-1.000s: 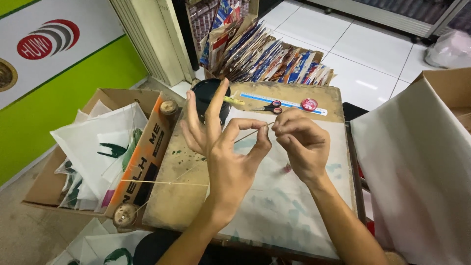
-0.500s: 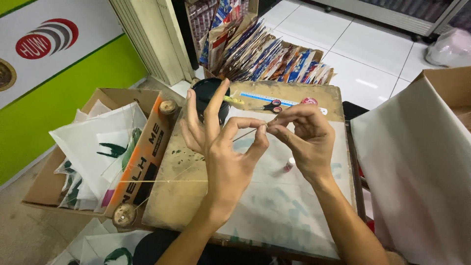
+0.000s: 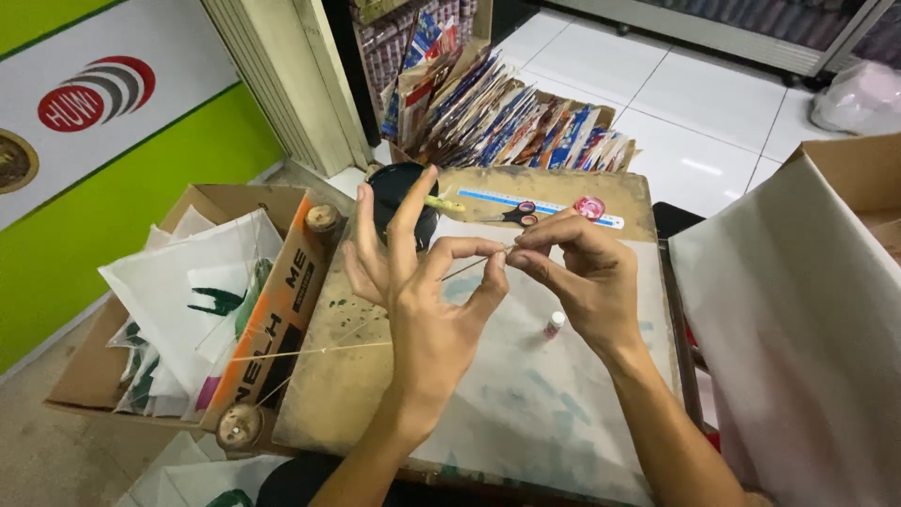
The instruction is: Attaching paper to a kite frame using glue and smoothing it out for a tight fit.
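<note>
My left hand (image 3: 427,310) is up over the board (image 3: 526,404), thumb and first finger pinched shut on a thin stick (image 3: 469,267) while the other fingers fan out wide — my right hand (image 3: 582,282) pinches the same stick's other end, just beside the left fingertips. The stick sits in the air between both hands, above the pale paper (image 3: 526,376) and a small bottle (image 3: 555,325) lying on it. I think the work is only partway along — the stick is not yet down on the paper, and the scissors (image 3: 516,216) by the ruler (image 3: 544,205) lie untouched.
</note>
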